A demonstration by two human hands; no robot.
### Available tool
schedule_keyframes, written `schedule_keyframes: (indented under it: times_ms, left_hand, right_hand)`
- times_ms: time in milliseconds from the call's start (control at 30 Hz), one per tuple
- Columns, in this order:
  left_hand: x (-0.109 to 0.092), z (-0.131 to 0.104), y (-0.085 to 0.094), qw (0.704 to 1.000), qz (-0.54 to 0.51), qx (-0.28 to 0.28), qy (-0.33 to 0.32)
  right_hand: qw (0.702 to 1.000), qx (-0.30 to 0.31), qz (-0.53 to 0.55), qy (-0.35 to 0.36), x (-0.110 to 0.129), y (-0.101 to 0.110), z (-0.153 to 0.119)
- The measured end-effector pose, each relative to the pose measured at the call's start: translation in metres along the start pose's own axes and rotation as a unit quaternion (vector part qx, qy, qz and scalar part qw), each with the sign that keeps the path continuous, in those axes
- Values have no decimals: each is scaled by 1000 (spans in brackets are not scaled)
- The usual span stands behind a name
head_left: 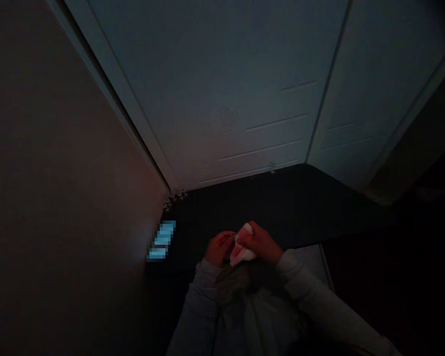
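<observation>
In the dim head view, my right hand (264, 243) is closed around a small pink and white fuzzy piece (244, 251), soft like plush; its exact kind is unclear. My left hand (220, 248) is at the left edge of this piece with its fingertips pinched together. Whatever sits between those fingertips is too small and dark to make out. Both hands are close together in front of my body, over the near edge of a dark tabletop (282, 207).
A lit, blurred-out screen (162, 241) lies at the table's left end by the wall (77, 198). Several small shiny round pieces (175, 197) cluster at the back left corner. Another small shiny piece (273, 168) is by the white panel (215, 74) with heart patterns.
</observation>
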State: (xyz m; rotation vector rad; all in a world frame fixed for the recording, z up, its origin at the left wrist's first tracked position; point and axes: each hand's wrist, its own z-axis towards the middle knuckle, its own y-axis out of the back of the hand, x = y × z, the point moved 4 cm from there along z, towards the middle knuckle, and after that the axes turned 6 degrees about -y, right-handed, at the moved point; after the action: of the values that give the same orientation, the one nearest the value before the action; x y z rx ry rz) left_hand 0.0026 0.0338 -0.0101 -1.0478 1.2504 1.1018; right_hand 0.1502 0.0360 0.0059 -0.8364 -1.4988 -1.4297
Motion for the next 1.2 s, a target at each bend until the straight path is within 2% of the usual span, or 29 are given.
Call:
schedule_keyframes:
  times_ms: [200,333,533,700,967,1200]
  left_hand:
    - [2,1,0,1000,-2,9,0]
    - [2,1,0,1000,-3,12,-11]
    - [-3,1,-2,999,-15,8,-33]
    - [-2,0,-2,998,-65,-3,-7]
    - [5,0,-1,992,-123,-26,20]
    - [8,3,4,990,-135,-24,-23]
  right_hand:
    - [999,-22,-23,-8,-2,-1,1]
    - [999,-33,-16,12,0,0,0]
    - [998,-14,34,42,0,1,0]
    - [995,4,93,30,-10,0,3]
    - [993,16,116,27,-11,0,4]
    - [992,8,126,9,-13,-1,2]
